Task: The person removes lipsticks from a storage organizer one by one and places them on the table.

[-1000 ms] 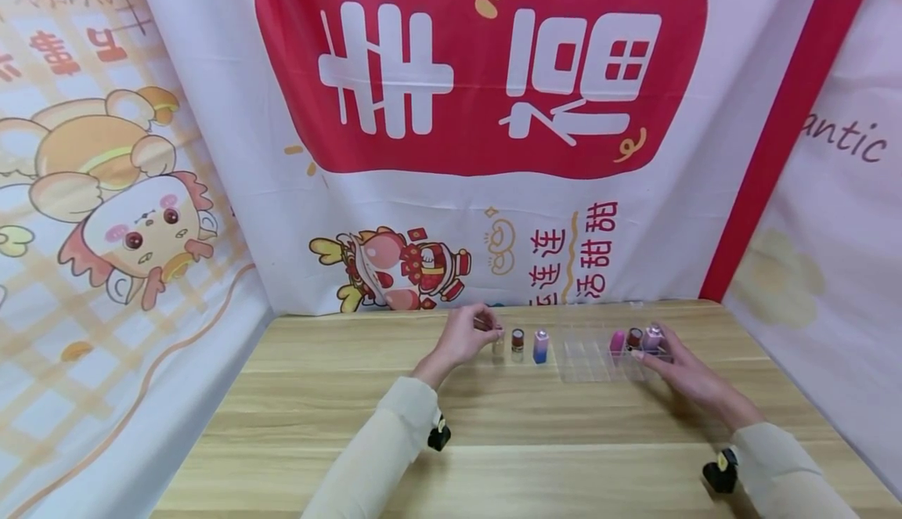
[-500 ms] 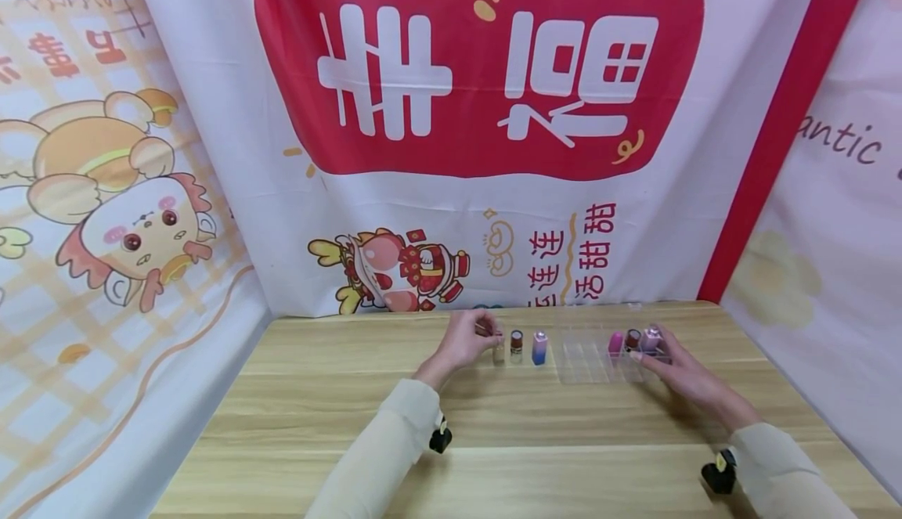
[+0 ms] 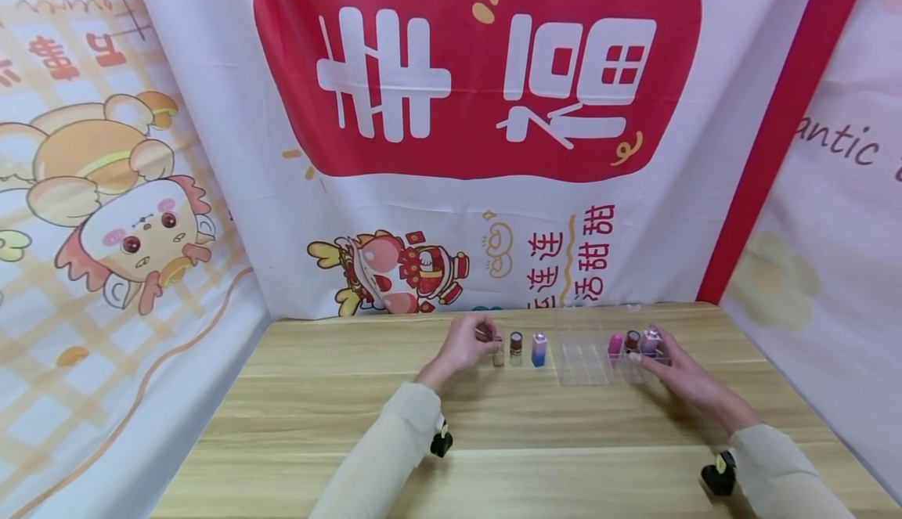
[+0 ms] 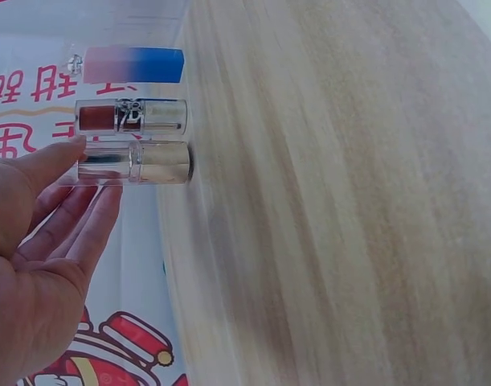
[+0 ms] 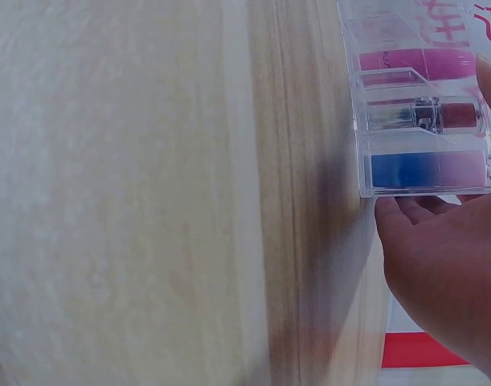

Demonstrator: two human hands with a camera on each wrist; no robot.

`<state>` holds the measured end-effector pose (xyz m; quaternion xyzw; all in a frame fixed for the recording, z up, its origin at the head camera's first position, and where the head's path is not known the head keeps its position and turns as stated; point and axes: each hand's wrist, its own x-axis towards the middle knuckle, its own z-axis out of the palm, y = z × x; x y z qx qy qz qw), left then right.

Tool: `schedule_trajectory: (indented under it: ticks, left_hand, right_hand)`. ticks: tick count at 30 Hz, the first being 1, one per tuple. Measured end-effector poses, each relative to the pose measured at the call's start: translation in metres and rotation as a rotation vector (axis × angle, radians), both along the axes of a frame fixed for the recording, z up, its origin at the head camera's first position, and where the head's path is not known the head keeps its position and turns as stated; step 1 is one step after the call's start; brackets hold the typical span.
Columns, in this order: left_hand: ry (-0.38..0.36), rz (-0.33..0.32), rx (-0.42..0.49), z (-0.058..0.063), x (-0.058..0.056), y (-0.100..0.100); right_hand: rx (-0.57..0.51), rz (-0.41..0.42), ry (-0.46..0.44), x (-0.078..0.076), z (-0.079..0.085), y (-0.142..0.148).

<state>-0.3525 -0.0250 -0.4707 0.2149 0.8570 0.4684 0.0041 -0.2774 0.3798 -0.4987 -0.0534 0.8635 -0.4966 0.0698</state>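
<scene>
In the head view my left hand pinches the upper part of a clear lip gloss tube between thumb and fingers; its base is at the tabletop. Beside it stand a brown-and-clear lip gloss tube and a pink-to-blue lipstick, both upright and in line. My right hand holds the right end of a clear compartment organizer, thumb at the front, fingers round the side. Inside its right part are a magenta lipstick, another brown-and-clear tube and another pink-to-blue lipstick.
The wood-grain table reaches back to a hanging white cloth with red print. Patterned cloths also hang at the left and right. The organizer's left compartments show no lipsticks. A black wrist device sits at the left cuff.
My left hand has lowered slightly, keeping its pinch on the clear lip gloss tube. The right hand still grips the organizer, and the head view has shifted a little.
</scene>
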Motion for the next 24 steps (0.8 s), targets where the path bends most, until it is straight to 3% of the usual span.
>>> schedule_trajectory:
  ticks: [9,19,24]
  left_hand:
    - [0.007,-0.006,-0.036,-0.0006,0.0004,-0.0023]
    - [0.017,0.002,-0.095,0.002,0.0056,-0.0063]
    - [0.022,0.003,-0.121,0.0059,0.0094,-0.01]
  right_hand:
    - [0.001,0.001,-0.011,0.0004,0.0018,-0.0008]
    - [0.045,-0.033,-0.095,0.0007,0.0002,-0.0001]
    - [0.033,-0.028,-0.073,0.0018,0.0011,-0.0006]
